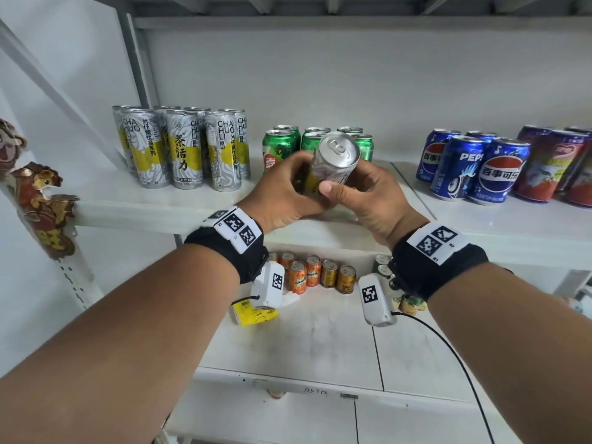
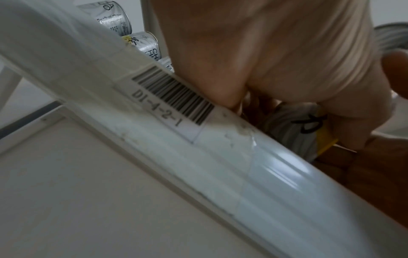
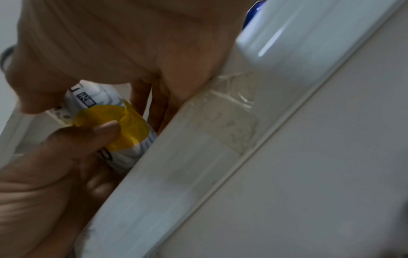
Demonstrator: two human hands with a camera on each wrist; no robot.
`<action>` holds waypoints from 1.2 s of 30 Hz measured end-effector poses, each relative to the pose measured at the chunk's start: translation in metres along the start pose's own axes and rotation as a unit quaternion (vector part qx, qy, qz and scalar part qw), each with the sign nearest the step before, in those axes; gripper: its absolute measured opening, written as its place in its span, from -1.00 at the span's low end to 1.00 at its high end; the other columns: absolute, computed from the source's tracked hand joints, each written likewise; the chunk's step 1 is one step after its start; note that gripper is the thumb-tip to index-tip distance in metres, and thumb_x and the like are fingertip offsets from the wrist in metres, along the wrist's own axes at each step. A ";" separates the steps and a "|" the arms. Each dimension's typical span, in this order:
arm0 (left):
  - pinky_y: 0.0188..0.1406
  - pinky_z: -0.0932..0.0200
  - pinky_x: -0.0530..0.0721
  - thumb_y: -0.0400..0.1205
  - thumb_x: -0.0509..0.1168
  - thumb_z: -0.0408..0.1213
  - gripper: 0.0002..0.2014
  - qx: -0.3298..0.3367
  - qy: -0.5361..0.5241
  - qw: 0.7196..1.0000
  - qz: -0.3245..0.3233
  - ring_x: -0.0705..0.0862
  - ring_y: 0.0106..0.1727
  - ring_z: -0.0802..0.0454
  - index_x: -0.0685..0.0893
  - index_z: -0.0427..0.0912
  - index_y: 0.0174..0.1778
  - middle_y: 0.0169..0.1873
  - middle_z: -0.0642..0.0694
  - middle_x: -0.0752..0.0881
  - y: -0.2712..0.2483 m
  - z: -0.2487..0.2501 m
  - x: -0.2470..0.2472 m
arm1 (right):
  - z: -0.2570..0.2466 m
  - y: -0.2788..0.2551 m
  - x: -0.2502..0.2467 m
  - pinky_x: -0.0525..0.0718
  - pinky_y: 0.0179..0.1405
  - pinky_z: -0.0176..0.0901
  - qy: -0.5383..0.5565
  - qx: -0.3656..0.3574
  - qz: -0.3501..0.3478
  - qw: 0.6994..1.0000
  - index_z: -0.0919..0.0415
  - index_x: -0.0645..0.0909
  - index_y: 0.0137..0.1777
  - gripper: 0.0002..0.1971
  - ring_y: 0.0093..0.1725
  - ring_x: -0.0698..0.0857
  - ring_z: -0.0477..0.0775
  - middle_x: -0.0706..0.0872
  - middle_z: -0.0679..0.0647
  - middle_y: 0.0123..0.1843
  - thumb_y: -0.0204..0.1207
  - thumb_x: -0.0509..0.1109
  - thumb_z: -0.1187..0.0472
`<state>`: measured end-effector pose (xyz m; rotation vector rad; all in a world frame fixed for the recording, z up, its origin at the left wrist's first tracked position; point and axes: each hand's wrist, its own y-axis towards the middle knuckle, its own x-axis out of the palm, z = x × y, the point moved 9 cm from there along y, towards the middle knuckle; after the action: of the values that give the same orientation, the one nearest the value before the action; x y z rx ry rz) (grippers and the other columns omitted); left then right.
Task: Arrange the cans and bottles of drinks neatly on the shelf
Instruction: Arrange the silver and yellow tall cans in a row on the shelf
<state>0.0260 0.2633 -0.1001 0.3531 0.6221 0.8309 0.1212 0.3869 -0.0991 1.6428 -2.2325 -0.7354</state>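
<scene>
A tall silver and yellow tea can (image 1: 333, 163) is held tilted towards me, top up, over the front edge of the white shelf (image 1: 134, 213). My left hand (image 1: 282, 190) grips it from the left and my right hand (image 1: 358, 190) from the right, thumb across the label. The same can (image 3: 114, 125) shows in the right wrist view between thumb and fingers, and in the left wrist view the can (image 2: 295, 129) lies partly hidden behind the palm. Several matching tea cans (image 1: 182, 149) stand grouped at the shelf's left.
Green cans (image 1: 282, 145) stand behind the held can. Blue Pepsi cans (image 1: 474, 168) and red cans (image 1: 557, 168) stand to the right. On the lower shelf are orange and gold cans (image 1: 314, 274) and a yellow packet (image 1: 253, 315). A cartoon sticker (image 1: 41, 203) clings to the left post.
</scene>
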 end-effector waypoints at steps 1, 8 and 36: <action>0.20 0.21 0.82 0.32 0.78 -0.05 -0.35 -0.013 0.000 1.000 0.005 0.83 0.20 0.19 0.71 0.11 0.32 0.16 0.16 0.86 -0.002 0.001 -0.001 | -0.001 0.000 -0.001 0.77 0.37 0.18 0.000 0.000 0.009 1.000 0.24 0.78 0.29 -0.51 0.28 0.83 0.23 0.89 0.15 0.21 0.41 0.75 0.07; 0.13 -0.06 0.90 0.45 0.75 -0.33 -0.54 -0.055 -0.001 0.998 0.037 0.91 0.09 -0.02 0.80 -0.15 0.25 0.07 -0.05 0.92 -0.018 0.020 -0.011 | -0.022 0.007 0.004 0.83 0.04 -0.08 0.003 0.025 0.020 0.999 0.27 0.76 0.26 -0.64 0.07 0.89 0.05 0.91 0.10 0.10 0.52 0.68 0.20; 0.20 0.11 0.85 0.40 0.76 -0.47 -0.25 -0.038 0.157 0.978 0.129 0.83 0.16 0.14 0.60 -0.21 0.49 0.28 -0.14 0.80 -0.099 0.080 -0.246 | -0.113 0.080 0.237 0.84 0.10 0.25 -0.130 -0.063 -0.132 0.981 0.27 0.78 0.13 -0.71 -0.01 0.86 0.29 0.87 0.27 0.03 0.46 0.70 0.22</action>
<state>0.0078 0.0066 0.0012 0.2363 0.8471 1.1693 0.0376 0.1544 0.0200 1.8949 -2.0969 -1.1973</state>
